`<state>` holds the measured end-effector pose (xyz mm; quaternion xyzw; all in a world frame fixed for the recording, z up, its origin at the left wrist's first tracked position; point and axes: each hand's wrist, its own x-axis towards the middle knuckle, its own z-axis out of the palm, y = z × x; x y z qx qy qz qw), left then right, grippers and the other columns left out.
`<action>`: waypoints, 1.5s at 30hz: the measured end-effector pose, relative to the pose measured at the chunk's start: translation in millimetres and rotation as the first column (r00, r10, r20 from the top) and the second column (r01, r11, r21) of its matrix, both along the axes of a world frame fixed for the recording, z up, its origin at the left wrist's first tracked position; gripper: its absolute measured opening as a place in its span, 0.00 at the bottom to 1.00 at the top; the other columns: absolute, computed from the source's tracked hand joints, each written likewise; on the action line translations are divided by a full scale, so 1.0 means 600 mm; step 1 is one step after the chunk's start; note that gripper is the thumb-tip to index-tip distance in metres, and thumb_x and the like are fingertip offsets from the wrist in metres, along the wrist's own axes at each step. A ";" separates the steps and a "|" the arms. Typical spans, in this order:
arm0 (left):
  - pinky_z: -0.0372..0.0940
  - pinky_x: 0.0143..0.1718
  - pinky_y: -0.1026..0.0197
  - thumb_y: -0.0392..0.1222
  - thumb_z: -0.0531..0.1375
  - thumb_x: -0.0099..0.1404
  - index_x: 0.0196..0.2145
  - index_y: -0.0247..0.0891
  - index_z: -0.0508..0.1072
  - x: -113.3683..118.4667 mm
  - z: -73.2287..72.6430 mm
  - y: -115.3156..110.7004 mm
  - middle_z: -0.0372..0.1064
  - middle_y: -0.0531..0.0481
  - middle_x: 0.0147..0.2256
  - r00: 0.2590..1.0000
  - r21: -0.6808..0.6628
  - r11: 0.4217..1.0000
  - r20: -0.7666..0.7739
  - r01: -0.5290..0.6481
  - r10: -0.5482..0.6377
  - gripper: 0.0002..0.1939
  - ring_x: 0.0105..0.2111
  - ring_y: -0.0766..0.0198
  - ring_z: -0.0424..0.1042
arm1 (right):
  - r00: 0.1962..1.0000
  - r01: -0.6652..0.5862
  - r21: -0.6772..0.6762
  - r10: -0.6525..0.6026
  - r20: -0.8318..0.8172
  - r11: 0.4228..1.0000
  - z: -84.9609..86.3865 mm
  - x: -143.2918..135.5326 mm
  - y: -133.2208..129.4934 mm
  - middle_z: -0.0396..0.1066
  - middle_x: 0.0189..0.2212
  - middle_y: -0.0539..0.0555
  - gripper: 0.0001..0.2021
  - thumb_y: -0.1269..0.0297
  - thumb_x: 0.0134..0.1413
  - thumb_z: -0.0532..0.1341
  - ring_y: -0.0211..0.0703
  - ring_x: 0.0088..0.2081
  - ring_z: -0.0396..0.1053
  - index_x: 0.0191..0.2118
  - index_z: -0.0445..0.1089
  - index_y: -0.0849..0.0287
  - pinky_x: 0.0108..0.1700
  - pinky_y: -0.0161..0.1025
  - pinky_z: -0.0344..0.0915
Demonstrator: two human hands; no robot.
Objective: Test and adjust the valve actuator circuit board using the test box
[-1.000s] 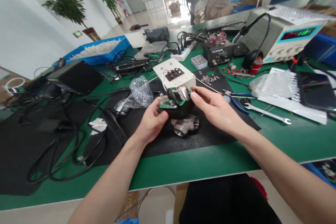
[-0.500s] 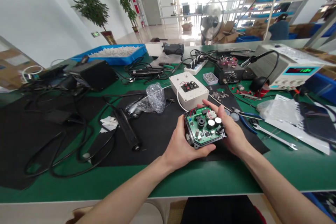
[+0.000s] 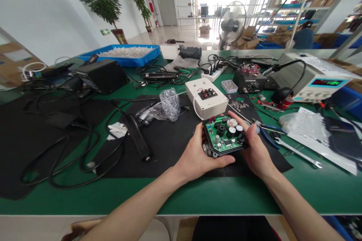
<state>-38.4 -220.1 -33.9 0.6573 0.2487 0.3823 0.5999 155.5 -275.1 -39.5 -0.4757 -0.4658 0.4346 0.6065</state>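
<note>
Two hands: they hold one open housing [image 3: 226, 153] above the near part of the black mat [image 3: 169, 158], which lies on the green counter [image 3: 158, 196].
Left grip: the left hand [image 3: 195, 156] is closed on the housing, its thumb along the near edge.
Right grip: the right hand [image 3: 258, 156] is at the right side, fingers along the far edge, thumb raised; whether it clamps, I cannot tell.
Circuit board [image 3: 212, 135]: it faces up inside the housing, and its round components are exposed.
Metal fitting [image 3: 207, 150]: it shows under the left side of the housing, partly hidden by fingers.
Step in hand: in my judgement, the board is being held for viewing; no tool is in either hand.
Next move: I think any move calls for steady support from below and fingers away from the components.
Spanner [image 3: 299, 151] and pliers [image 3: 268, 138]: they lie to the right of the hands.
White box [image 3: 210, 109]: just beyond the housing.
Fan [image 3: 232, 25]: far behind the counter.
</note>
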 end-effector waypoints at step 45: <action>0.63 0.74 0.45 0.42 0.74 0.71 0.58 0.48 0.83 -0.049 0.174 0.148 0.73 0.44 0.66 0.880 0.422 0.788 -0.364 0.448 -0.305 0.19 0.69 0.47 0.71 | 0.885 0.012 0.227 -0.117 0.451 0.974 0.028 0.002 -0.025 0.57 0.77 0.58 0.48 0.50 0.57 0.81 0.68 0.77 0.56 0.77 0.58 0.39 0.78 0.68 0.55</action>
